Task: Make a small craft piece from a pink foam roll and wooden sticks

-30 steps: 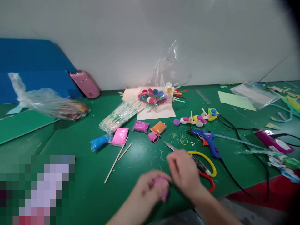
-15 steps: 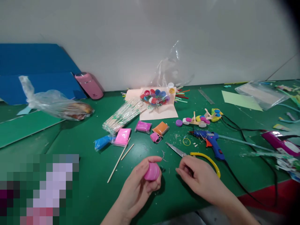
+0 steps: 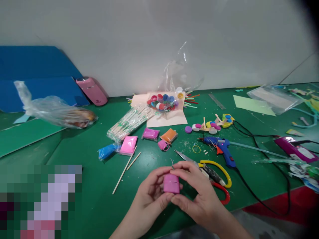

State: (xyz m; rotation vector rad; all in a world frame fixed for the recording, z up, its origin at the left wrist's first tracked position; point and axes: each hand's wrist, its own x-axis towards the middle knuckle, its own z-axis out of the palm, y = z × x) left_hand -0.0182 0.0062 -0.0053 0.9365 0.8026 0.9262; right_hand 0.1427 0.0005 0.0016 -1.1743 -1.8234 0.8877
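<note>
Between my two hands is a pink rounded piece (image 3: 171, 183), squat like a short cylinder, with a thin slit across its side; its material is hard to make out. My left hand (image 3: 153, 194) is closed round its left side, thumb at the bottom. From the right, my right hand (image 3: 195, 192) grips it with fingertips on top and thumb below. Just beyond the right hand lie scissors (image 3: 228, 172) with yellow and red handles, partly hidden by that hand.
A blue hot glue gun (image 3: 225, 151) trails a black cord on the right. Clay packets in pink (image 3: 129, 145), blue (image 3: 107, 151) and orange (image 3: 169, 135) lie ahead. Two wooden sticks (image 3: 122, 174) are at left. Behind are bagged sticks (image 3: 129, 122) and bottle caps (image 3: 163, 102).
My right hand has moved left from beside the scissors and now grips the pink piece along with my left hand. The piece has turned, showing its slit. The scissor handles are now uncovered.
</note>
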